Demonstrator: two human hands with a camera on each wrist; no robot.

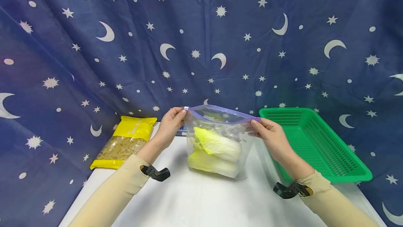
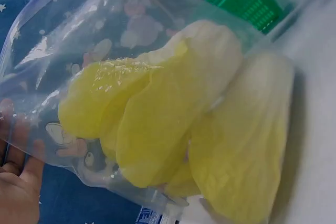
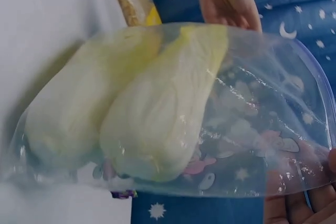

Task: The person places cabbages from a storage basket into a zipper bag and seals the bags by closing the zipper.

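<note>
A clear zip bag (image 1: 192,134) with a purple zip strip hangs upright between my hands, its mouth parted. Two pale, yellow-tipped baby napa cabbages (image 1: 220,146) lie stacked inside, and the right wrist view shows their white bases (image 3: 157,124). My left hand (image 1: 170,125) pinches the bag's top left corner, right by the white slider (image 1: 186,108). At the top right corner, my right hand (image 1: 273,137) grips the edge between thumb and fingers. The bag's bottom is close over the white table (image 1: 201,202). Cartoon prints mark the bag's side.
To the left lies a yellow packet (image 1: 126,146) with a see-through window. A green plastic basket (image 1: 327,150) stands at the right. Partly hidden behind the bag is a blue package (image 1: 181,131). A navy curtain (image 1: 201,69) with moons and stars closes off the back.
</note>
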